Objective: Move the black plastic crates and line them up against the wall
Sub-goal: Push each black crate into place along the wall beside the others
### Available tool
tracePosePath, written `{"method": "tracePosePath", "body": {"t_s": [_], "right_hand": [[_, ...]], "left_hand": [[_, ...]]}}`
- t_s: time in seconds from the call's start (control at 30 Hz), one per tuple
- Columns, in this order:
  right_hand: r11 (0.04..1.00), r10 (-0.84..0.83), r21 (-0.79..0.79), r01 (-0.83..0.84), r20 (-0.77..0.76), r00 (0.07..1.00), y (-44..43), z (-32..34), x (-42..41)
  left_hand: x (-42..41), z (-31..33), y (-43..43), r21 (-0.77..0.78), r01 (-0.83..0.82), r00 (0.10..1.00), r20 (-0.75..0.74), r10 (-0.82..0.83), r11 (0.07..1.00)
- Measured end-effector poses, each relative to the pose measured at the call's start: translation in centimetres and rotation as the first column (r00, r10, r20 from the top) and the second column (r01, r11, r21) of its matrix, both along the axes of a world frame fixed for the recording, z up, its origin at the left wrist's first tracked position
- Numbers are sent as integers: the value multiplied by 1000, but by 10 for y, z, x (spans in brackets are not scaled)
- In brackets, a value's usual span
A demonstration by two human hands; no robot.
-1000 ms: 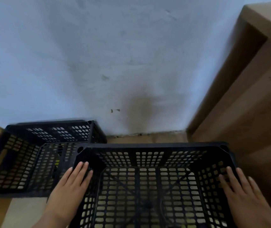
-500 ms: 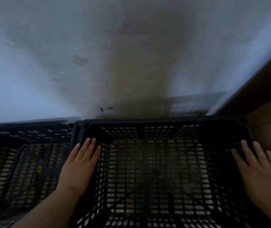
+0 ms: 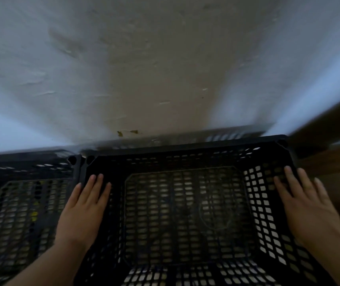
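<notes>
A black perforated plastic crate [image 3: 185, 215] fills the lower middle, its far rim against the pale wall [image 3: 144, 69]. My left hand [image 3: 82, 211] lies flat over its left rim, fingers pointing at the wall. On the crate's right rim rests my right hand [image 3: 307, 205], gripping the side. A second black crate [image 3: 20, 203] stands to the left, its corner touching the first crate's corner, also at the wall.
A brown cardboard box [image 3: 334, 162] stands close to the right of the crate, next to my right hand. The wall has a small stain [image 3: 127, 132] just above the crate's rim.
The crate in my hands moved forward to the wall and came level with the left crate. The gap of floor in front of it has closed. My view has dropped closer to the crates.
</notes>
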State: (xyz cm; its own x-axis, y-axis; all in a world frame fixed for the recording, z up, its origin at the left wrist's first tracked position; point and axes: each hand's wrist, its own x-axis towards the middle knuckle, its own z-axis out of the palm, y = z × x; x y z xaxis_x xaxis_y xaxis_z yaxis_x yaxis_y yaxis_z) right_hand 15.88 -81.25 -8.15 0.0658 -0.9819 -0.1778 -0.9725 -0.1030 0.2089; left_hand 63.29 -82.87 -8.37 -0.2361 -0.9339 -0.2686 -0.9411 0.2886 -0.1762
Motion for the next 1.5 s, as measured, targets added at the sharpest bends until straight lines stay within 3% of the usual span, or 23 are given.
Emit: {"method": "tracePosePath", "body": {"t_s": [0.2,0.3,0.47,0.57,0.73,0.9,1.07,1.2,1.3,1.4,1.5], "right_hand": [[994,-39,100,46,-64,997,8,-3,2],[972,-83,201,120,-181,980,1,13,17],[933,-138,296,204,-227,964,-5,30,24],[933,-148,296,203,-197,969,-8,46,31],[942,-165,269,199,-144,976,3,90,44],[939,-226,257,231,-47,973,45,161,57],[934,-296,223,280,38,955,97,208,62],[901,-396,213,377,51,917,149,225,59],[866,-476,205,455,63,877,201,242,57],[797,-589,229,558,94,803,259,264,51],[733,-672,246,634,121,730,320,281,26]], "left_hand": [[-1,-5,-2,-26,-13,1000,-24,13,1000],[-1,-5,0,-37,-19,1000,-14,18,999],[-8,7,1,-5,-75,995,65,75,997],[-14,18,8,21,-84,996,3,84,996],[-38,65,29,-51,-87,993,72,91,995],[-54,126,64,-38,-60,997,-54,58,997],[-81,183,95,-4,-42,999,-23,42,999],[-107,214,114,-125,86,992,-79,-97,988],[-129,234,145,-49,202,979,-25,-203,978],[-148,241,167,-153,366,914,-127,-386,918],[-185,247,195,-98,464,861,-185,-474,880]]}}
